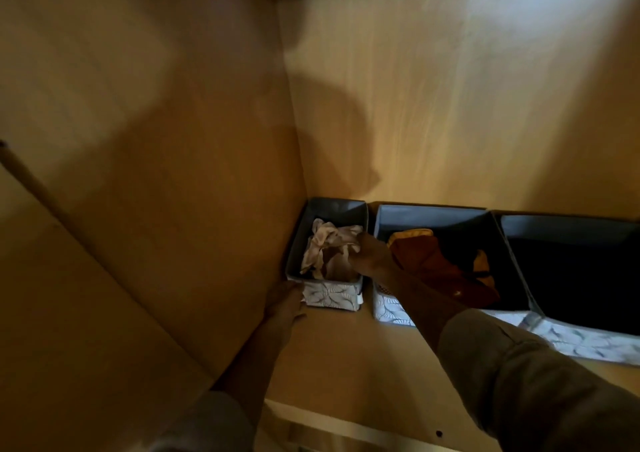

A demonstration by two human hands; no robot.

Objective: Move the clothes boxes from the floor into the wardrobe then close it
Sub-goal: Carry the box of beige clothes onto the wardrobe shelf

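Three fabric clothes boxes with a pale leaf print stand in a row on the wardrobe shelf [346, 354], against its back wall. The small left box [330, 294] sits in the corner and holds pale crumpled cloth [329, 247]. My left hand [285, 304] presses flat against its front left corner. My right hand [370, 254] rests on that box's right rim, fingers touching the cloth. The middle box [389, 308] holds rust and yellow clothes [436, 264]. The right box [588, 341] looks dark inside, its contents not discernible.
The wardrobe's left side wall [156, 174] runs close beside the small box. The back panel [450, 105] rises behind the row. The shelf's front edge [346, 427] lies under my forearms, with a small hole in it.
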